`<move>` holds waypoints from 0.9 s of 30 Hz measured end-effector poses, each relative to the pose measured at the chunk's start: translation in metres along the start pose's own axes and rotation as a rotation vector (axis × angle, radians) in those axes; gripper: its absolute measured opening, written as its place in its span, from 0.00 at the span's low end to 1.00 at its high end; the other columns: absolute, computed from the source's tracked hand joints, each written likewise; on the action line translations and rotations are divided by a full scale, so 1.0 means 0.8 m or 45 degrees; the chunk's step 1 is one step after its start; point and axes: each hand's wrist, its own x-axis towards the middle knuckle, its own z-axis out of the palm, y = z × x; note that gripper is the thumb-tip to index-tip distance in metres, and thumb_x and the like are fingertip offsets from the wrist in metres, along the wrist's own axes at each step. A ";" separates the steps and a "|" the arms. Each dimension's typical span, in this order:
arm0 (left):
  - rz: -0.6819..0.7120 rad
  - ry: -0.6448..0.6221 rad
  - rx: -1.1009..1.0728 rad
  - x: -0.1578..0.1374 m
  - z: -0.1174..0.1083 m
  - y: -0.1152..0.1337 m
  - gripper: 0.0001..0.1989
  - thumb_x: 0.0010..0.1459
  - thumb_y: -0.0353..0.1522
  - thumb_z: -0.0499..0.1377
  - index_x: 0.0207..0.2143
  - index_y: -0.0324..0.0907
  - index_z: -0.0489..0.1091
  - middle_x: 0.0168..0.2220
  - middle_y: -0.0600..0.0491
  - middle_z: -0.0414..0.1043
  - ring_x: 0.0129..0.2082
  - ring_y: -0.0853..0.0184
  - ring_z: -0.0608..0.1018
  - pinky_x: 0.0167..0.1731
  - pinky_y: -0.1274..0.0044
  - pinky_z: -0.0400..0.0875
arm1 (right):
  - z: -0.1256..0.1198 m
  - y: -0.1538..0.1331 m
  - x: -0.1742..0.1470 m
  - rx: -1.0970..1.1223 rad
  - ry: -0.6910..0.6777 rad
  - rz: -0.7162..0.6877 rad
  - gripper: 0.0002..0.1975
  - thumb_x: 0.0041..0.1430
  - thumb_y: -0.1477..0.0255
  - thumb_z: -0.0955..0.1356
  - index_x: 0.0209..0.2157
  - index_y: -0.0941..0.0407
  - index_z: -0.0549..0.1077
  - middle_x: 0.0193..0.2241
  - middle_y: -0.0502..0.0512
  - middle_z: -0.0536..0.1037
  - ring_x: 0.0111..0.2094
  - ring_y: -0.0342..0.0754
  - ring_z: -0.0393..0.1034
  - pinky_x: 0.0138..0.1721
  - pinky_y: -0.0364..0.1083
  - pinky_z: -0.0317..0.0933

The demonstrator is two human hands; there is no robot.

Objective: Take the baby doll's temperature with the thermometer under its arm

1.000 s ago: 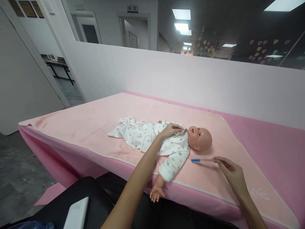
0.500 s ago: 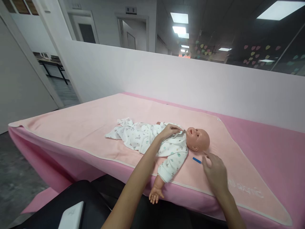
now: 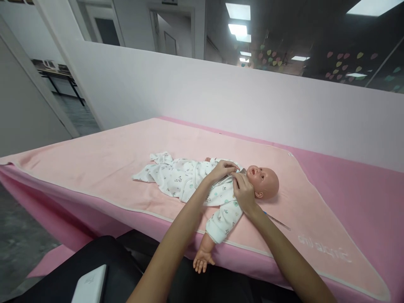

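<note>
Doll's top (image 3: 221, 194) lies under both hands, and the fingertips meet at its neck edge. To work well there, I think the left hand (image 3: 222, 169) should pinch the cloth softly and keep it still and flat. Then the right hand (image 3: 244, 189) can do the small, fussy bits with its fingertips. It would help to go slowly, lift the cloth a little, and not tug so hard that the doll (image 3: 265, 183) rolls.

Going from left to right, the trousers (image 3: 170, 176) come first, spread on the peach blanket (image 3: 104, 164) over the table. Next is the left hand, resting over the chest. Its fingers are bent and nearly closed, and they seem to pinch the neck edge. Just beside it is the right hand, with curled fingers. I cannot tell if they grip the cloth or something tiny. One sleeve (image 3: 222, 223) sticks out toward the person, below the right hand. Just past that hand is the doll's head, face up. A thin stick (image 3: 279, 221) with a blue end lies by the right forearm, and neither hand holds it.
</note>
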 end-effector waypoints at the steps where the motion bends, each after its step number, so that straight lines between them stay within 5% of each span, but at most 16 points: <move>1: -0.012 0.003 0.015 0.000 0.000 0.000 0.09 0.44 0.29 0.57 0.28 0.34 0.74 0.19 0.56 0.68 0.20 0.76 0.66 0.22 0.83 0.58 | 0.000 0.000 -0.002 0.022 0.030 0.003 0.14 0.60 0.78 0.57 0.40 0.56 0.70 0.35 0.56 0.75 0.38 0.47 0.69 0.40 0.46 0.65; 13: -0.010 -0.106 0.061 -0.009 -0.003 0.011 0.07 0.43 0.28 0.59 0.26 0.35 0.75 0.25 0.52 0.73 0.28 0.71 0.72 0.30 0.81 0.64 | -0.001 -0.012 -0.004 0.280 0.222 0.417 0.11 0.59 0.74 0.58 0.40 0.58 0.69 0.34 0.57 0.73 0.33 0.45 0.68 0.33 0.44 0.65; 27: -0.026 -0.339 0.187 -0.016 -0.014 0.023 0.15 0.45 0.36 0.62 0.34 0.34 0.75 0.27 0.49 0.72 0.28 0.70 0.71 0.29 0.80 0.63 | -0.003 -0.013 -0.009 0.324 0.231 0.416 0.10 0.59 0.74 0.59 0.38 0.57 0.69 0.31 0.56 0.74 0.29 0.44 0.67 0.30 0.43 0.63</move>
